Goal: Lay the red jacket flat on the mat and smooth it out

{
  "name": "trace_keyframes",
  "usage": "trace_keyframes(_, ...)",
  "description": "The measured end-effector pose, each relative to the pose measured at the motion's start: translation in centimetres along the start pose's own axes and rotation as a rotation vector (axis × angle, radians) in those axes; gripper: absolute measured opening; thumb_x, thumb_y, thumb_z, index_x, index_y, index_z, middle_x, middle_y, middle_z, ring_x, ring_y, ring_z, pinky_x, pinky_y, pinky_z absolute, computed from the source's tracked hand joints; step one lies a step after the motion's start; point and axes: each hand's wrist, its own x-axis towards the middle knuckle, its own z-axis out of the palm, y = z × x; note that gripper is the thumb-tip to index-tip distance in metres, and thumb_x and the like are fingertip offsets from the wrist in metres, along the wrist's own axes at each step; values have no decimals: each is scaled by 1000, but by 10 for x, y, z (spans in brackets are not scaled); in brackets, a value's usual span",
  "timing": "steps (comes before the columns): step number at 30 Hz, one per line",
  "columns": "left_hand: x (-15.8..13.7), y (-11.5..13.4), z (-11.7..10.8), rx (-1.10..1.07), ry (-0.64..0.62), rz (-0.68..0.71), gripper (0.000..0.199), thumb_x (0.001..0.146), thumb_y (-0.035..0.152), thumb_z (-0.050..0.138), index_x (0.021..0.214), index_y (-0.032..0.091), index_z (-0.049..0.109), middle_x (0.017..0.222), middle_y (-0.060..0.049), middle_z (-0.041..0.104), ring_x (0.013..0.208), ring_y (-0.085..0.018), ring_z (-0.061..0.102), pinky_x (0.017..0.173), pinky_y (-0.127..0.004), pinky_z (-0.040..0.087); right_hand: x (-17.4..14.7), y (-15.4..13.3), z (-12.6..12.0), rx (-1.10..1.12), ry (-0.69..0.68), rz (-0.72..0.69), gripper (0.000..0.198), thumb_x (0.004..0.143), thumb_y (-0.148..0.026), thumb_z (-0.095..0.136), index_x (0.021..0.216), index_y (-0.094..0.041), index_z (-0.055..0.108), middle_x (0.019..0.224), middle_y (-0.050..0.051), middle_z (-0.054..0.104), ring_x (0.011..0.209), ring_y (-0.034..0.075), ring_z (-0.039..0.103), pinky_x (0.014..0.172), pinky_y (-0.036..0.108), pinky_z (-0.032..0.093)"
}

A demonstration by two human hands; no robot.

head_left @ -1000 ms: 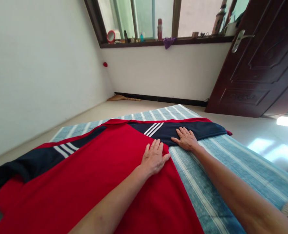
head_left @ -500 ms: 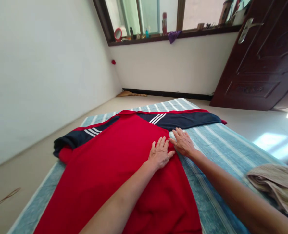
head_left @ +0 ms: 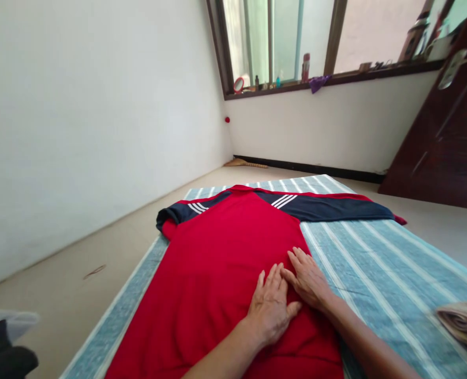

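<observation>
A red jacket [head_left: 225, 263] with navy sleeves and white stripes lies spread out, back side up as far as I can see, its collar at the far end. Its right-hand sleeve [head_left: 336, 208] stretches out sideways; the left-hand sleeve [head_left: 170, 218] hangs over the edge. My left hand [head_left: 272, 305] rests flat on the red body, fingers spread. Close beside it, fingertips almost touching the left, my right hand [head_left: 306, 276] lies flat near the jacket's right side edge. Neither hand grips the cloth. The jacket's lower end runs out of view.
Under the jacket is a blue striped sheet [head_left: 379, 273]. A folded beige towel [head_left: 464, 323] lies at the right. Beyond are a broom [head_left: 245, 163], a windowsill with bottles and a purple cloth [head_left: 318, 83], and a dark red door [head_left: 438, 137]. Something black [head_left: 4, 352] sits at lower left.
Both hands have slid down the jacket toward me, away from the armpit, staying flat. The view has turned left, bringing the black thing at lower left into sight.
</observation>
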Motion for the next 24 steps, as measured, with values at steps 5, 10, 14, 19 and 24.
trace_keyframes(5, -4, 2, 10, -10, 49, -12, 72, 94, 60, 27, 149, 14, 25, 156, -11, 20, 145, -23, 13, 119, -49, 14, -3, 7, 11, -58, 29, -1, 62, 95, -55, 34, 139, -12, 46, 149, 16, 37, 140, 26, 29, 114, 42, 24)
trace_keyframes(10, -9, 5, 8, -30, 72, -18, 69, 95, 57, 32, 148, 12, 29, 155, -13, 25, 144, -23, 17, 119, -49, 17, -2, 8, 12, -89, 29, -5, 58, 96, -50, 31, 138, -13, 47, 148, 16, 38, 140, 26, 29, 113, 43, 25)
trace_keyframes(14, -22, 1, 1, -16, 57, -43, 67, 94, 55, 35, 146, 13, 33, 155, -13, 24, 144, -24, 17, 118, -50, 16, -1, 6, 11, -135, 1, -4, 59, 95, -50, 33, 141, -13, 44, 150, 16, 35, 141, 28, 27, 114, 43, 22)
trace_keyframes(19, -38, -10, -4, -7, 15, -63, 67, 94, 57, 33, 147, 17, 31, 157, -11, 19, 145, -25, 12, 117, -53, 14, -1, 5, 10, -156, -27, 5, 62, 95, -50, 32, 143, -12, 40, 152, 16, 31, 142, 28, 25, 114, 43, 20)
trace_keyframes(24, -40, -13, -1, 9, 10, -59, 69, 94, 59, 30, 149, 18, 27, 157, -11, 17, 146, -24, 9, 117, -55, 13, -1, 7, 12, -124, 13, 19, 55, 96, -46, 30, 142, -18, 43, 151, 13, 35, 141, 25, 27, 113, 43, 23)
